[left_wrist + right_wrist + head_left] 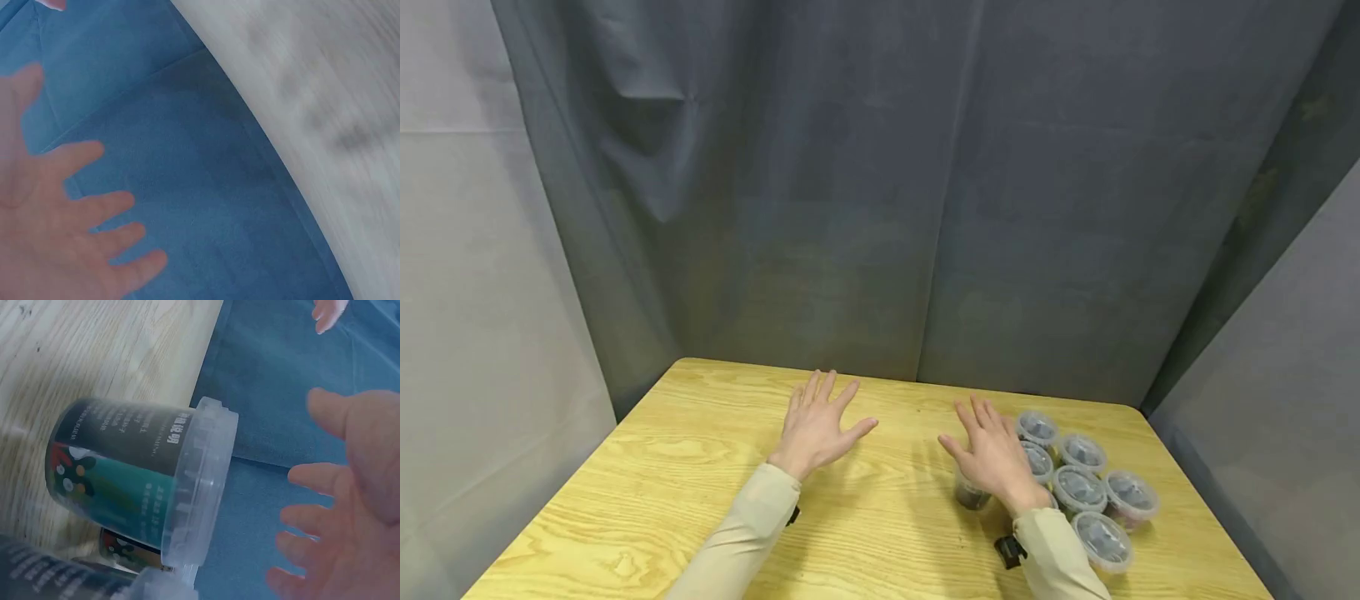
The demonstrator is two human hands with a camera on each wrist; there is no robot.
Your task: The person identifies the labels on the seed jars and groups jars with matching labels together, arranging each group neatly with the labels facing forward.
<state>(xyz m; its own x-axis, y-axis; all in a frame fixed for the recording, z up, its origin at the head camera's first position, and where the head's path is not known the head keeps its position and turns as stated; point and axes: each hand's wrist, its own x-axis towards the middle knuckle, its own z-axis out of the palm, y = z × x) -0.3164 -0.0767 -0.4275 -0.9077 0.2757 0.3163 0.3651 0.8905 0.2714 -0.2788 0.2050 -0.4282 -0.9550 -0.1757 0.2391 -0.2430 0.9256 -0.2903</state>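
My left hand (818, 427) is held out over the left-middle of the table, palm down with its fingers spread and nothing in it. To the right, my right hand (992, 458) spreads its fingers beside a group of lidded plastic tubs, holding none of them. In the right wrist view one tub (119, 469) shows a dark and teal printed label and a clear lid, with the right hand's fingers apart from it. Partly hidden under the right hand in the head view is another tub (972, 493).
Several clear-lidded tubs, among them a front one (1102, 540) and a back one (1037, 427), stand together on the right of the wooden table (647, 500). A dark grey curtain (820, 208) hangs behind the table's far edge. Pale fabric panels (490, 333) flank both sides.
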